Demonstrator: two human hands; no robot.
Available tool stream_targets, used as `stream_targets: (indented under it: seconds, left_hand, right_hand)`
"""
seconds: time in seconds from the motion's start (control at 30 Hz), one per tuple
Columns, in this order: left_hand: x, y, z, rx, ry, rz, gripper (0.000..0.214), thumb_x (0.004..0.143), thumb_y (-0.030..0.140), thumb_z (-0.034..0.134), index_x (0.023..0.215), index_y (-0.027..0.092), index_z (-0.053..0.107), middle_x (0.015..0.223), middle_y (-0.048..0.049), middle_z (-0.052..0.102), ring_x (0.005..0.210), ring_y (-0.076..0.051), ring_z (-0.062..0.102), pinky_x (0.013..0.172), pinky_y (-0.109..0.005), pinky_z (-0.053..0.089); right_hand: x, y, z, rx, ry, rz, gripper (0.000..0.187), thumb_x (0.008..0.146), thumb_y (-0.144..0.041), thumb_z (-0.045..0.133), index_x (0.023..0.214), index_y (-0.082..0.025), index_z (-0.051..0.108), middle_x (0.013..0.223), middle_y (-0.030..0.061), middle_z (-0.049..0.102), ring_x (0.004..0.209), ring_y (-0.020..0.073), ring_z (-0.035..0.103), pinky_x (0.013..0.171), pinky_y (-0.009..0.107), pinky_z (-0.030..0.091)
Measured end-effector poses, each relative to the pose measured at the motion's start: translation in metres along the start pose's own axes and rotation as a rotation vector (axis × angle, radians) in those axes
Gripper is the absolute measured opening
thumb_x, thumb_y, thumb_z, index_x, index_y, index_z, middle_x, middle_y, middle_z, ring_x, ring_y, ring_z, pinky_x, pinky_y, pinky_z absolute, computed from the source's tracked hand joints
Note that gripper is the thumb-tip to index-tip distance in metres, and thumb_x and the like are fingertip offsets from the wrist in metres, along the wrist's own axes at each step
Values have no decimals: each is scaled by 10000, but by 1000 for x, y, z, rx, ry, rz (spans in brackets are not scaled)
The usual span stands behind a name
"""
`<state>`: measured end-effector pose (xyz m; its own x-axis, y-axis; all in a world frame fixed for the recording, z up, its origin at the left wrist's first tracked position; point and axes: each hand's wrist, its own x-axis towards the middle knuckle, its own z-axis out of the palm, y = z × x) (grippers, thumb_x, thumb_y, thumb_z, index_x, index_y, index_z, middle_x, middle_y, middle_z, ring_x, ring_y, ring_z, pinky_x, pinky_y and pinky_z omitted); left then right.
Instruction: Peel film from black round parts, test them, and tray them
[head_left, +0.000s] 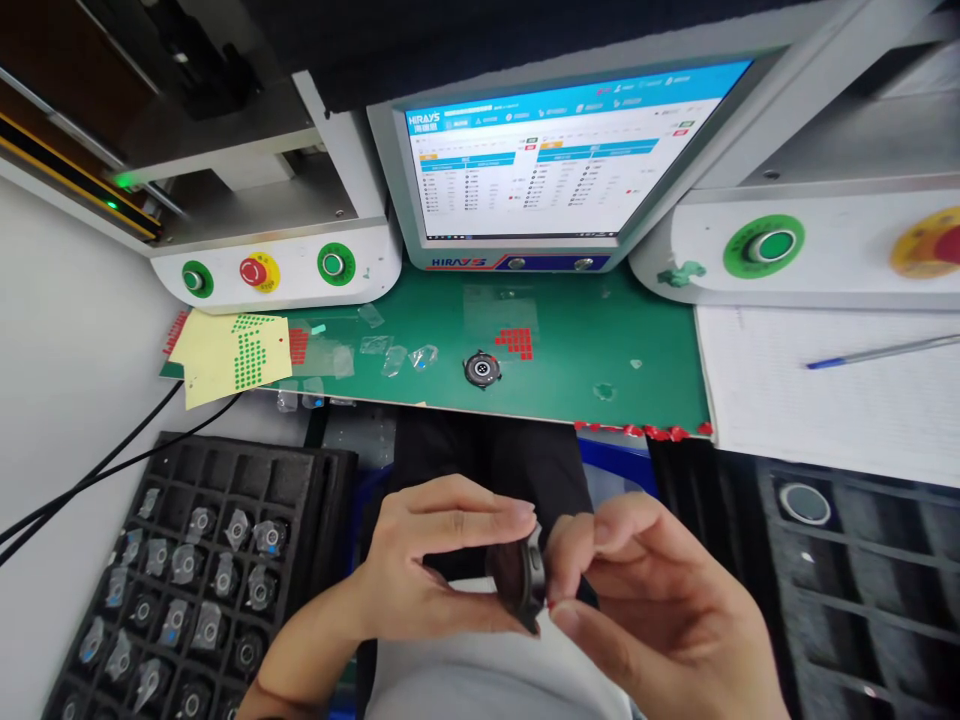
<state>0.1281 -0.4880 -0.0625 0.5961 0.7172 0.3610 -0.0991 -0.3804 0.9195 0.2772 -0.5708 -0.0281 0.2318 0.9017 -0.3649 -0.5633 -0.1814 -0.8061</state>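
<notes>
Low in the picture, over my lap, both hands meet on a small round dark part (517,582). My left hand (431,570) grips it with thumb below and fingers curled over the top. My right hand (637,590) pinches its right edge between thumb and fingertips. A second round part (481,369) lies face up on the green mat (570,370), apart from both hands.
A black foam tray (202,580) with several wrapped round parts sits lower left, another black tray (862,560) with one part lower right. A monitor (555,160) stands behind the mat, flanked by button panels (262,270). Sticker sheets, film scraps, paper and a pen (877,352) lie about.
</notes>
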Motion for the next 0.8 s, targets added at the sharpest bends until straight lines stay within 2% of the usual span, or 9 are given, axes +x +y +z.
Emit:
stream_targets:
  seconds: [0.3,0.47,0.63,0.8]
  left_hand:
    - [6,2,-1,169,-1,110,496,799,279,805,1264,185,661,996,-128,746,850,-189,713,709,-280,608]
    - [6,0,-3,197,-3,141,478,803,270,800,1253,178,668,986,-129,749,794,-178,696,664,-280,590]
    - [4,-5,-6,131,-12,94,573,777,302,818,1315,233,635,1008,-118,740,809,-171,693,671,-274,595]
    - [1,-11,-5,-56,-39,14,715,681,280,888,1342,283,616,1003,-92,729,830,-173,710,703,-256,604]
  right_hand:
    - [2,1,-3,-35,12,26,265,780,-326,830,895,-299,593,702,-73,623,661,81,563,685,193,476]
    - [9,-2,-8,5,-19,170,342,713,-320,879,876,-270,583,674,-72,603,614,65,554,623,171,478]
    - [22,10,-20,116,-171,316,447,673,-269,905,948,-258,553,637,-84,552,543,63,513,568,195,477]
    - [23,28,-13,211,-121,429,619,531,-391,967,931,-245,517,761,-54,512,656,85,489,550,183,425]
